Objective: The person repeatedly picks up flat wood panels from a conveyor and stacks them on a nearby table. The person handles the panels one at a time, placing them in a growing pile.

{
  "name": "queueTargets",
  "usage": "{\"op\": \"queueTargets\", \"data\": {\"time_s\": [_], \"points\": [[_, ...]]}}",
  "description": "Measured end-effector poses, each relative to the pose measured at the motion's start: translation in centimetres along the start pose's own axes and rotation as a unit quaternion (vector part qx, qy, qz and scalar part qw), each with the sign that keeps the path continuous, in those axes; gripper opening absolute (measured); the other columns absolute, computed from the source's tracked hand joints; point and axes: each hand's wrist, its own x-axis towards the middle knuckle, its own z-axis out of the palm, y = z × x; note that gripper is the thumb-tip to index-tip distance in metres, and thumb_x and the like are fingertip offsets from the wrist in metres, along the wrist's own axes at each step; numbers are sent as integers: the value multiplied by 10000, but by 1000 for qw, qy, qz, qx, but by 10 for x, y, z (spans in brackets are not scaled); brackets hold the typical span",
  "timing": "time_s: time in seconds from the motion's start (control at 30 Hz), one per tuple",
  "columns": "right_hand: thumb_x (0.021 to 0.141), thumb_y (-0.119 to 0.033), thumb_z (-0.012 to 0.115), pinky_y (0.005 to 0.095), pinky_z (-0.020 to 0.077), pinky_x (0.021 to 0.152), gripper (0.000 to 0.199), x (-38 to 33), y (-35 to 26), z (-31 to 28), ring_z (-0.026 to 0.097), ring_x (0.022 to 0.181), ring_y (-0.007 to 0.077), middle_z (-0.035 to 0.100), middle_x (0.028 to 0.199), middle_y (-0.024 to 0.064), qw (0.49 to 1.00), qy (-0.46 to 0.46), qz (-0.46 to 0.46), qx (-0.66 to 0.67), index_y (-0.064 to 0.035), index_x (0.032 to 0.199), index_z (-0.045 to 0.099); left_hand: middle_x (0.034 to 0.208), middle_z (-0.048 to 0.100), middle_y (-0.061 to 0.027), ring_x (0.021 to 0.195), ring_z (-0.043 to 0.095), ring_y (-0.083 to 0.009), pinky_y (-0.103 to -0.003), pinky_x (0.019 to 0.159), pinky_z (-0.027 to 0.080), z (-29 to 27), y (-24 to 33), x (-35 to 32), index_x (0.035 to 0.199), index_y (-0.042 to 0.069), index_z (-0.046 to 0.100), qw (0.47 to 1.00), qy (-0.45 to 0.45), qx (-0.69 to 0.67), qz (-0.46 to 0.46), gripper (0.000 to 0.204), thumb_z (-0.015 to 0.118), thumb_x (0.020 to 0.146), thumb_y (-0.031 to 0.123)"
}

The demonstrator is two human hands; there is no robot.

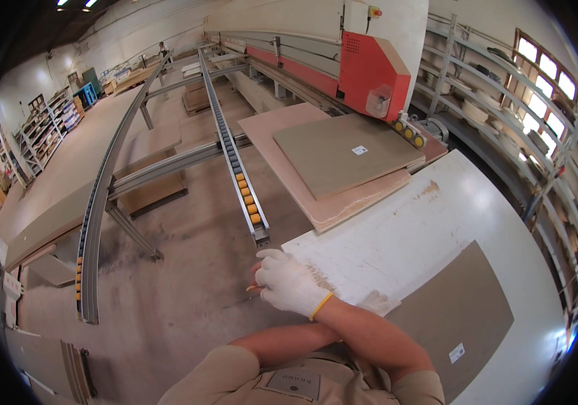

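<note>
Head view: we see our forearms crossed low in front of the chest, the right one lying over the left. Our right hand [290, 280], in a white glove with a yellow cuff edge, points away to the left, at the near left corner of the white counter [397, 243] and just below the near end of the roller rail [229, 148]. Its fingers are bent into a narrow grip, with reddish-orange patches at their tips; we cannot tell whether these are glove or a held thing. Our left hand [378, 302], also gloved, shows only partly beyond the right forearm, low over the counter; its grip is hidden, so we cannot tell how wide it is. Just beside it a grey-brown panel [461, 317] lies flat on the counter. Farther off, another brown sheet [343, 155] rests on a pinkish board [326, 212], near the red machine housing [370, 74].
</note>
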Motion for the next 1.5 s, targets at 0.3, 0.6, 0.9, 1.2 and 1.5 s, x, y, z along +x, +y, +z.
{"op": "queueTargets", "data": {"time_s": [0.3,0.6,0.9,1.2,1.5], "points": [[751,-127,830,439,543,982,93,8,-37,-62,612,1260,353,734,1084,47,994,88,-9,61,-100,820,774,1504,567,-223,1315,571,-435,-511,1106,472,-48,1,-13,1591,127,466,985,0,-172,-24,715,679,974,420],[797,-152,779,453,544,699,133,52,-90,-129,656,839,309,689,874,142,762,441,-379,284,-25,809,743,1396,659,-198,1334,575,-384,-452,1178,406,-230,-138,31,1373,16,635,881,434,22,-187,624,637,958,481],[838,-107,713,370,480,472,103,94,-67,-137,593,521,201,646,694,113,671,486,-439,349,-12,801,697,1520,477,-175,1453,373,-364,-550,1240,210,-259,-206,68,1496,50,504,885,313,275,-208,731,545,993,578],[879,-41,705,358,505,715,272,99,-40,-117,591,851,201,619,1005,154,723,454,-364,371,-9,1122,585,1607,402,-208,1490,320,-401,-582,1263,151,-251,-184,68,1543,14,426,894,263,283,-228,815,476,1019,637],[921,25,698,346,529,958,569,47,35,-117,589,1180,201,592,1315,195,920,365,32,140,-6,1442,474,1548,433,-234,1445,350,-436,-635,1222,194,-223,-146,67,1527,1,445,893,247,308,-215,812,497,1002,619]]}}
